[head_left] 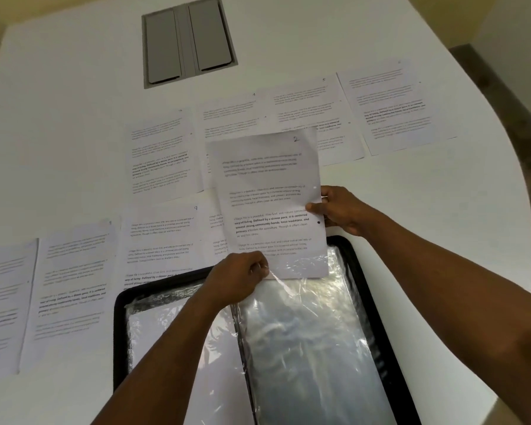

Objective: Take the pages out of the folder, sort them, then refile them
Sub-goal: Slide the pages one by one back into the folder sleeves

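Note:
A black folder [119, 326] lies open at the table's near edge, with clear plastic sleeves [307, 338] inside. My right hand [341, 210] pinches the right edge of a printed page marked 2 [267, 185], held tilted above the folder. The page's lower end sits in the mouth of the right-hand sleeve. My left hand [236, 280] pinches the top edge of that sleeve. A white sheet [154, 326] shows inside the left-hand sleeve.
Several printed pages [163, 154] lie spread in two rows on the white table [59, 118], behind and left of the folder. A grey recessed hatch [189, 41] sits at the far centre. The table's curved edge runs down the right side.

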`<move>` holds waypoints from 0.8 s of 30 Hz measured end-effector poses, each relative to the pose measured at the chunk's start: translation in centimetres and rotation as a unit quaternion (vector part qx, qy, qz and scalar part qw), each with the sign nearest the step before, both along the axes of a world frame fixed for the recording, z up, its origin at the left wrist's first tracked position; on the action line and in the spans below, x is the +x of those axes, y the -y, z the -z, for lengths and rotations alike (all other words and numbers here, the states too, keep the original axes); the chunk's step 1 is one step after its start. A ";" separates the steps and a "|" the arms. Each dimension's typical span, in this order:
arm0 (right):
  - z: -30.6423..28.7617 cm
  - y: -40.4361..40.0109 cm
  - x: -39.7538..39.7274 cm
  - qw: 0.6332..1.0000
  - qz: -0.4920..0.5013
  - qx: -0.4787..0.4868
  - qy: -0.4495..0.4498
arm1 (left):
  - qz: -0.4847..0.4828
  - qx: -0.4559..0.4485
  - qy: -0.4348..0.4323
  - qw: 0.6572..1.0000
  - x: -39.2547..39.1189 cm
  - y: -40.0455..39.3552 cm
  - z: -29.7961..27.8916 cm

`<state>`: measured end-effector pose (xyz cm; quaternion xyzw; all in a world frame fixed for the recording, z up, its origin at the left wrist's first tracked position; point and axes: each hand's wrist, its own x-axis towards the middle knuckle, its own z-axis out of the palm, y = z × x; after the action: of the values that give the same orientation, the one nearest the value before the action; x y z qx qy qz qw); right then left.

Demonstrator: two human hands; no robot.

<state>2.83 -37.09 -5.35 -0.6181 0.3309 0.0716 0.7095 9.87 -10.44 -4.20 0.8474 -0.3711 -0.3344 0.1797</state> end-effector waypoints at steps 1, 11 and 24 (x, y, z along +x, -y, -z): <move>0.0 -0.1 0.1 1.000 -0.008 0.001 -0.001 | 0.004 0.005 -0.001 1.000 0.1 0.1 -0.1; 0.3 2.1 0.2 0.999 -0.021 -0.012 -0.026 | 0.042 0.098 -0.019 0.994 2.1 -0.8 0.5; 0.4 0.3 1.4 0.994 -0.095 -0.011 -0.052 | -0.020 0.032 -0.124 0.992 1.4 0.8 1.1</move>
<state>4.26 -37.42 -5.77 -0.6502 0.3080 0.1667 0.6743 11.28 -11.22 -5.35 0.8123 -0.3178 -0.4447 0.2037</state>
